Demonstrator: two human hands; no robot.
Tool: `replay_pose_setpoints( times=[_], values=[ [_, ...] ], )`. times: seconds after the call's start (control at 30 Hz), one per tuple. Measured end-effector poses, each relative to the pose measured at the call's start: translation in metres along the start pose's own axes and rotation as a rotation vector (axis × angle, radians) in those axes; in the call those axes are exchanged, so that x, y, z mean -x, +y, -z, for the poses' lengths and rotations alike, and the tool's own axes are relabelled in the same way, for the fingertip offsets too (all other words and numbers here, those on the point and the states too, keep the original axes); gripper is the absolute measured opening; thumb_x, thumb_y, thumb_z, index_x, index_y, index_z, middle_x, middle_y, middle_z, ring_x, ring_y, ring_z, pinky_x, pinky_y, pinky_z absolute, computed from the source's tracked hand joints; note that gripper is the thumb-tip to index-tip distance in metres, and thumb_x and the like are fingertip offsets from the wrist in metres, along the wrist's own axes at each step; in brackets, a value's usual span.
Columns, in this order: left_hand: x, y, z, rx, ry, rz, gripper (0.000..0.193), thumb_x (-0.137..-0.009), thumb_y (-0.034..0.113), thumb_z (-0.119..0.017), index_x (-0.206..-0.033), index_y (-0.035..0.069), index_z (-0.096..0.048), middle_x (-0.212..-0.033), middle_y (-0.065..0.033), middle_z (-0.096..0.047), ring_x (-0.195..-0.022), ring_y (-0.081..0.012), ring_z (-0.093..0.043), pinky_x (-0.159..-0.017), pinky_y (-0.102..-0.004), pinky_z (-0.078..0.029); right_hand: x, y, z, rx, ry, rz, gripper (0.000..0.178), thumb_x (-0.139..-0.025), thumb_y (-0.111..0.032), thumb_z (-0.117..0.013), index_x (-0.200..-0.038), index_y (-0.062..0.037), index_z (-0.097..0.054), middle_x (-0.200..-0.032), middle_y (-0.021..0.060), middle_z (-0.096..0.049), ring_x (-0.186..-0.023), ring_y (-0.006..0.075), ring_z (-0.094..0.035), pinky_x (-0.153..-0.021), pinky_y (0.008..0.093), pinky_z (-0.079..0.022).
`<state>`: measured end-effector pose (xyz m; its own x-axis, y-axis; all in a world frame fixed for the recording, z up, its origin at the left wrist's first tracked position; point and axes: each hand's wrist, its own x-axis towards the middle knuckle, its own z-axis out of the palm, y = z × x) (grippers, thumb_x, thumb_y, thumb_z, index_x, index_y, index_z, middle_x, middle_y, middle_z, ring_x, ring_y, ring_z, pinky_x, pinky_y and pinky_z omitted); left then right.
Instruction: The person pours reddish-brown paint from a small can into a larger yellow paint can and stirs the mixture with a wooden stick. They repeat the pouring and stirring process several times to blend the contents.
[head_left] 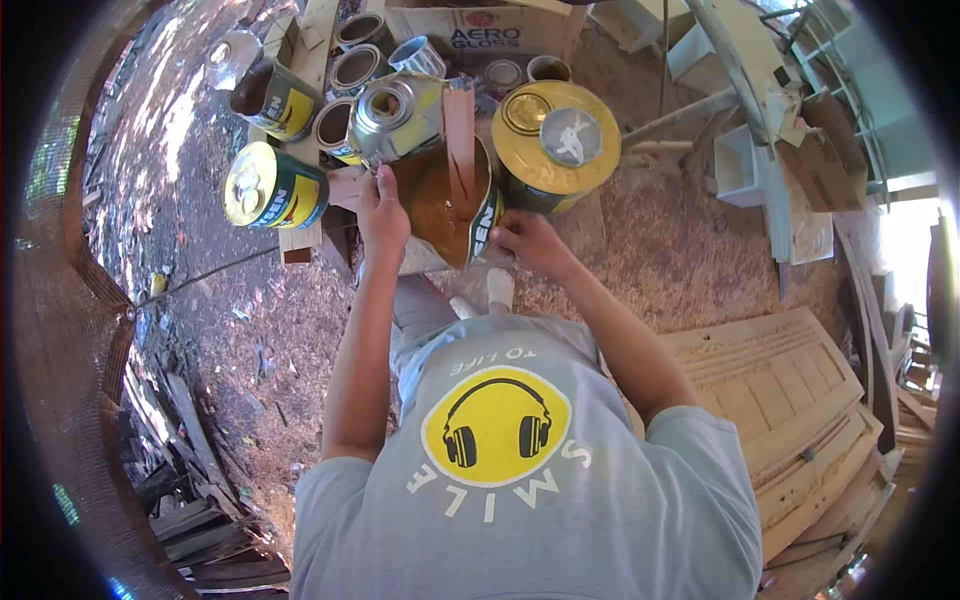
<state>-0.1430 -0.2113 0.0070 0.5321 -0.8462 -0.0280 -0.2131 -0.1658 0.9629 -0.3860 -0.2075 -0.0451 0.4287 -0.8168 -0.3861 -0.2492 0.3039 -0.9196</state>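
An open can [432, 205] of brown liquid stands in front of me, with a flat wooden stick [460, 140] rising out of it. My right hand [530, 243] is closed with thumb and fingers at the can's near right edge. At the other side, my left hand [383, 222] is closed, thumb pointing up, between the open can and the silver metal can [388, 108]. What its fingers grip is hidden. The silver can has a round cap on top and a yellowish label. Beside the open can, on the right, is a large yellow-lidded can [560, 165].
A yellow-topped can [275, 188] stands left of my left hand. Several open cans [360, 68] cluster behind, before a cardboard box [490, 32]. Panelled wooden doors [770, 390] lie at the right. Scrap wood [200, 530] is piled at the lower left.
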Motion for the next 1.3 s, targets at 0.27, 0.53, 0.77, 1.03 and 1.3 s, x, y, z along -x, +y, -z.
replay_pose_setpoints(
  times=[0.27, 0.53, 0.77, 1.03, 1.3],
  values=[
    [-0.003, -0.003, 0.003, -0.001, -0.060, -0.061, 0.042, -0.113, 0.040, -0.046, -0.119, 0.002, -0.061, -0.097, -0.0069, -0.060, -0.089, -0.0186, -0.052, -0.086, -0.0342, -0.044, -0.001, -0.034, 0.012, 0.184, 0.019, 0.102, 0.038, -0.075, -0.028, -0.091, -0.081, 0.0017, -0.068, -0.070, 0.0092, -0.066, -0.067, 0.0158, -0.063, -0.065, 0.0347, -0.051],
    [-0.003, -0.011, 0.007, -0.099, -0.030, -0.027, 0.049, -0.113, 0.043, -0.040, -0.122, -0.001, -0.061, -0.106, -0.0162, -0.065, -0.098, -0.0310, -0.059, -0.094, -0.0404, -0.045, 0.018, -0.056, -0.001, 0.545, 0.207, 0.139, 0.051, -0.071, -0.029, -0.093, -0.103, -0.0012, -0.066, -0.080, 0.0132, -0.066, -0.078, 0.0333, -0.067, -0.071, 0.0447, -0.052],
    [-0.008, -0.013, 0.010, -0.104, -0.050, -0.014, 0.045, -0.113, 0.039, -0.044, -0.120, -0.001, -0.063, -0.111, -0.0193, -0.067, -0.104, -0.0330, -0.061, -0.096, -0.0408, -0.045, 0.024, -0.080, 0.006, 0.808, 0.191, 0.723, 0.067, -0.071, -0.026, -0.089, -0.130, -0.0134, -0.061, -0.100, 0.0105, -0.056, -0.086, 0.0297, -0.063, -0.070, 0.0412, -0.052],
    [-0.008, -0.014, 0.009, -0.137, -0.030, -0.074, 0.042, -0.112, 0.036, -0.045, -0.120, 0.000, -0.064, -0.111, -0.0245, -0.068, -0.105, -0.0427, -0.062, -0.095, -0.0456, -0.046, 0.022, -0.101, 0.010, 1.116, 0.020, 0.796, 0.053, -0.074, -0.025, -0.081, -0.125, -0.0182, -0.067, -0.105, 0.0079, -0.052, -0.100, 0.0248, -0.059, -0.074, 0.0367, -0.053],
    [-0.005, -0.006, 0.009, -0.178, -0.011, -0.048, 0.039, -0.111, 0.035, -0.044, -0.120, 0.001, -0.063, -0.110, -0.0265, -0.067, -0.106, -0.0468, -0.061, -0.094, -0.0481, -0.046, 0.010, -0.116, 0.009, 1.292, -0.028, 1.061, 0.040, -0.078, -0.023, -0.070, -0.117, -0.0123, -0.068, -0.109, 0.0045, -0.052, -0.110, 0.0222, -0.051, -0.096, 0.0363, -0.045]
  ],
)
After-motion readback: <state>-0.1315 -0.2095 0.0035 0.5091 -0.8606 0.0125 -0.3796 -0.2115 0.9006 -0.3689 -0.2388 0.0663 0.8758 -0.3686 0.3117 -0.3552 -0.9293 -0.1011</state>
